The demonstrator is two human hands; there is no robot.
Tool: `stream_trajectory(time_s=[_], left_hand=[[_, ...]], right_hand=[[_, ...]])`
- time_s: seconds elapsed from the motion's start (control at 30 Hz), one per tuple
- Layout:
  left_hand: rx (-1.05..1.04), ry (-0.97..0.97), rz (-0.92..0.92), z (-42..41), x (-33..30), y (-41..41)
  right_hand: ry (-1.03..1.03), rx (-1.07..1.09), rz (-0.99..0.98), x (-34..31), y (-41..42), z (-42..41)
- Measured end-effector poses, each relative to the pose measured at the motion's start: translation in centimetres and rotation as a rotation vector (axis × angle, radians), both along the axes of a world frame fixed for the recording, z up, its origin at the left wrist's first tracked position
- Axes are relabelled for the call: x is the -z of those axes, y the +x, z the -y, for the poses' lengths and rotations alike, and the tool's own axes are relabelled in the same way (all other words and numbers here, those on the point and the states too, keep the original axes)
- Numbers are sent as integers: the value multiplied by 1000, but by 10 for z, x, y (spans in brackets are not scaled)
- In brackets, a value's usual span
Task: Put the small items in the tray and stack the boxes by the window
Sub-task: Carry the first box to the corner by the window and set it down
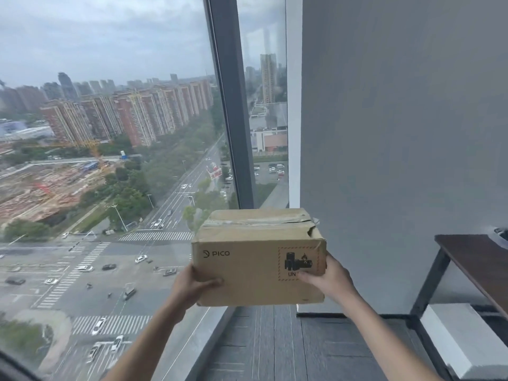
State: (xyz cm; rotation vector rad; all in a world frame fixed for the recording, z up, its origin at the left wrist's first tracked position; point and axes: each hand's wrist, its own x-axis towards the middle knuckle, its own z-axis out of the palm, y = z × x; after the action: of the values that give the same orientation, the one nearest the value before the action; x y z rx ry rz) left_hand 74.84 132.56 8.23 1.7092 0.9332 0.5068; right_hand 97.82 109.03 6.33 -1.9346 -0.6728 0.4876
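Observation:
A brown cardboard box (pixel 255 259) marked PICO, with a battery warning label and a torn, taped top, hangs in the air in front of me, above the dark floor near the window (pixel 110 160). My left hand (pixel 192 287) grips its lower left side, thumb on the front face. My right hand (pixel 330 279) clasps its right side, thumb on the label. No tray or small items are in view.
A dark wooden table with black metal legs (pixel 467 259) stands at the right, with a white block (pixel 453 334) on the floor under it. A grey wall (pixel 398 133) rises behind the box. Dark floor planks (pixel 269 347) run along the floor-to-ceiling glass.

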Motion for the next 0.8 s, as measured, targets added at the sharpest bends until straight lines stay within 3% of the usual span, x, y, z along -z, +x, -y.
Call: stream_trajectory(time_s=[0.3, 0.8], left_hand=[[-41, -67, -82, -97, 18, 131], [92, -213, -213, -304, 96, 260]], right_hand=[[-94, -66, -43, 17, 143, -104], [-262, 13, -171, 81, 249, -283]])
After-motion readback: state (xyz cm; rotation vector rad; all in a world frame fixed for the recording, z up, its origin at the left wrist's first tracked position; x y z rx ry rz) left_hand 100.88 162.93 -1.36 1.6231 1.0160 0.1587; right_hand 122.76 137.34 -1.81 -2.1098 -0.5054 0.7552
